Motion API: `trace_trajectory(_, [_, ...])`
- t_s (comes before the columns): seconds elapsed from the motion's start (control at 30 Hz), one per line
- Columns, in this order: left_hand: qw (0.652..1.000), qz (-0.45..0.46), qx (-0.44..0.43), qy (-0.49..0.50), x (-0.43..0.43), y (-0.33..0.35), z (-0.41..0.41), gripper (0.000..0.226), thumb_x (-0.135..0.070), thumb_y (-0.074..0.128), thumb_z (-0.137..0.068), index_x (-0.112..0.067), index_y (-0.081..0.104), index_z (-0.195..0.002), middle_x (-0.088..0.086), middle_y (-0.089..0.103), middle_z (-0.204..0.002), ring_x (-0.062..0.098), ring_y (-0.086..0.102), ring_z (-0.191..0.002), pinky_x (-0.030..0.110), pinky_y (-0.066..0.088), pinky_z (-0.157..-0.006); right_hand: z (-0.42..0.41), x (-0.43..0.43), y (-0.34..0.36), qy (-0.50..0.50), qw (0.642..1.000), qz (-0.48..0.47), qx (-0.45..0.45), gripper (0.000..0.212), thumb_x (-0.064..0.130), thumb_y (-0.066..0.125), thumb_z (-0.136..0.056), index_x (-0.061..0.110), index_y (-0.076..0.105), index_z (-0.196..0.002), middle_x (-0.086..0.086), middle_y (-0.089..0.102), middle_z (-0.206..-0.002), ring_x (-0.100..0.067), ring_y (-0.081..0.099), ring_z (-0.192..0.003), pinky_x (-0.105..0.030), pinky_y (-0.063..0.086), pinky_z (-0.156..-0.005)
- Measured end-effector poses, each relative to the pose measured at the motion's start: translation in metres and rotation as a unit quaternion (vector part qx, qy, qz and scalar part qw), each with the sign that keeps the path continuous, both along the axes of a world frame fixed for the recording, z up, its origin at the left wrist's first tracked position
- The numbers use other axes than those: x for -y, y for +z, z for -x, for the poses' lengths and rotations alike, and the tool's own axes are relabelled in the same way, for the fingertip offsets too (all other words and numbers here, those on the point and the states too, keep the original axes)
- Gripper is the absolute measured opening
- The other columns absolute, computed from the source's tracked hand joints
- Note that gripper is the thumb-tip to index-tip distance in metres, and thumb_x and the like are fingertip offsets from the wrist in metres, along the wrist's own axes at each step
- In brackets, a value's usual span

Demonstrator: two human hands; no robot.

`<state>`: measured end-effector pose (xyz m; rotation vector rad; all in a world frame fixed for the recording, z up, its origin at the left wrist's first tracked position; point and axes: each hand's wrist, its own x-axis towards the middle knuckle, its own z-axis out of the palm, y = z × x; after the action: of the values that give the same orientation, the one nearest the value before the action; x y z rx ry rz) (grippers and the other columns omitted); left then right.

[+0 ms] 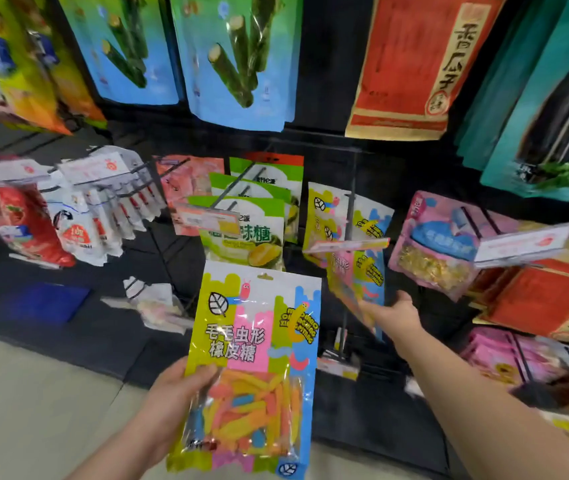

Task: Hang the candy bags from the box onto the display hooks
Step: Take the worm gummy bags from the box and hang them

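A: Yellow-green, pink and blue stripes were seen on the candy bag (253,341). Where was it held?

B: It was gripped by the left hand (175,393) at its lower left edge, with the thumb laid across the clear window, where coloured gummy strips were shown. It was held upright in front of the display, below the durian-candy bags (245,233). The hang hole at its top was not yet threaded on anything.

A: And the right hand (397,315)?

B: It was stretched forward to the hanging bags (359,271) of the same print, well apart from the left hand. Their lower ends were touched and were tilted out of line. Whether they were pinched or only pushed could not be told, as the fingers were blurred and partly hidden by the packs.

A: How were those bags hung?

B: They were carried on a dark wire hook (351,202), with a price tag (345,244) fixed at its front end.

A: What else was noted nearby?

B: Pink bags (435,247) were hung just to the right. On the row above, red packs (411,64) and blue packs (238,57) printed with green rolls were seen, and white-and-red sachets (103,209) at the left. A pale floor (33,410) was seen beneath.
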<state>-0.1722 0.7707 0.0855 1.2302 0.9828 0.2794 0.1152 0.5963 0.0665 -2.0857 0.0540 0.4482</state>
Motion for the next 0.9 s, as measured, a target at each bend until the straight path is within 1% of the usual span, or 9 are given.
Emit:
trace_trajectory(0.03, [1.000, 0.004, -0.001, -0.010, 0.003, -0.001, -0.003, 0.013, -0.003, 0.060, -0.088, -0.006, 0.070, -0.096, 0.010, 0.077, -0.087, 0.028, 0.066, -0.084, 0.039, 0.049, -0.081, 0.009, 0.005, 0.004, 0.010, 1.000, 0.017, 0.021, 0.091, 0.039, 0.081, -0.065, 0.002, 0.042, -0.139, -0.015, 0.053, -0.134, -0.029, 0.054, -0.120, -0.039, 0.046, -0.101])
trace_trajectory(0.1, [0.999, 0.020, 0.001, -0.028, 0.008, -0.004, -0.012, 0.016, -0.002, 0.060, -0.088, -0.004, 0.070, -0.101, 0.017, 0.075, -0.097, 0.032, 0.067, -0.091, 0.044, 0.048, -0.092, 0.038, 0.019, 0.015, 0.042, 0.999, -0.022, 0.009, 0.063, 0.035, 0.073, -0.080, 0.008, 0.050, -0.132, -0.006, 0.056, -0.127, -0.021, 0.055, -0.113, -0.033, 0.044, -0.096])
trace_trajectory(0.17, [0.998, 0.034, 0.006, -0.051, 0.015, -0.008, -0.023, 0.018, -0.001, 0.059, -0.089, -0.003, 0.069, -0.103, 0.018, 0.075, -0.099, 0.034, 0.067, -0.095, 0.045, 0.048, -0.096, 0.077, 0.033, 0.023, 0.132, 0.979, -0.109, -0.111, 0.028, 0.039, 0.058, -0.091, 0.022, 0.060, -0.114, 0.003, 0.066, -0.118, -0.011, 0.060, -0.103, -0.030, 0.046, -0.089])
trace_trajectory(0.27, [0.995, 0.046, 0.009, -0.089, 0.028, -0.011, -0.042, 0.017, -0.004, 0.058, -0.091, -0.004, 0.069, -0.104, 0.015, 0.075, -0.099, 0.034, 0.069, -0.097, 0.045, 0.051, -0.092, 0.119, 0.042, 0.027, 0.185, 0.940, -0.220, -0.185, 0.015, 0.023, 0.051, -0.096, 0.018, 0.064, -0.103, 0.010, 0.075, -0.092, -0.003, 0.069, -0.083, -0.018, 0.052, -0.069])
trace_trajectory(0.37, [0.993, 0.037, 0.019, -0.109, 0.039, -0.010, -0.063, 0.018, -0.002, 0.055, -0.093, -0.008, 0.070, -0.100, 0.012, 0.076, -0.098, 0.028, 0.070, -0.091, 0.040, 0.053, -0.087, 0.122, 0.045, 0.019, 0.092, 0.962, -0.242, -0.086, 0.016, 0.004, 0.060, -0.090, 0.015, 0.064, -0.101, 0.001, 0.075, -0.096, -0.013, 0.070, -0.088, -0.023, 0.057, -0.072])
trace_trajectory(0.47, [0.992, 0.021, 0.024, -0.123, 0.045, -0.007, -0.080, 0.019, -0.005, 0.055, -0.094, -0.012, 0.070, -0.103, 0.008, 0.076, -0.101, 0.024, 0.070, -0.094, 0.039, 0.053, -0.090, 0.112, 0.047, 0.022, 0.071, 0.969, -0.232, -0.049, 0.018, 0.008, 0.063, -0.089, 0.018, 0.063, -0.105, 0.000, 0.074, -0.103, -0.017, 0.070, -0.096, -0.035, 0.057, -0.085])
trace_trajectory(0.6, [0.992, 0.000, 0.015, -0.123, 0.046, -0.005, -0.099, 0.017, -0.009, 0.057, -0.094, -0.012, 0.068, -0.106, 0.006, 0.074, -0.102, 0.024, 0.068, -0.098, 0.036, 0.052, -0.091, 0.101, 0.046, 0.032, 0.066, 0.971, -0.229, -0.011, 0.019, 0.007, 0.061, -0.089, 0.021, 0.062, -0.102, 0.003, 0.072, -0.103, -0.012, 0.069, -0.091, -0.024, 0.057, -0.078])
trace_trajectory(0.73, [0.992, 0.003, 0.020, -0.121, 0.045, 0.001, -0.110, 0.014, -0.010, 0.055, -0.095, -0.010, 0.065, -0.106, 0.004, 0.072, -0.094, 0.014, 0.068, -0.079, 0.017, 0.052, -0.060, 0.090, 0.041, 0.031, 0.046, 0.974, -0.224, 0.001, 0.017, 0.009, 0.063, -0.089, 0.025, 0.059, -0.095, 0.004, 0.070, -0.099, -0.008, 0.066, -0.084, -0.015, 0.055, -0.066])
trace_trajectory(0.9, [0.992, 0.003, 0.010, -0.122, 0.042, 0.001, -0.116, 0.015, -0.013, 0.055, -0.096, -0.009, 0.063, -0.108, 0.004, 0.072, -0.093, 0.013, 0.067, -0.079, 0.021, 0.051, -0.062, 0.082, 0.035, 0.028, 0.041, 0.975, -0.215, -0.024, 0.015, 0.013, 0.064, -0.089, 0.016, 0.061, -0.104, -0.001, 0.071, -0.101, -0.010, 0.067, -0.082, -0.013, 0.052, -0.058])
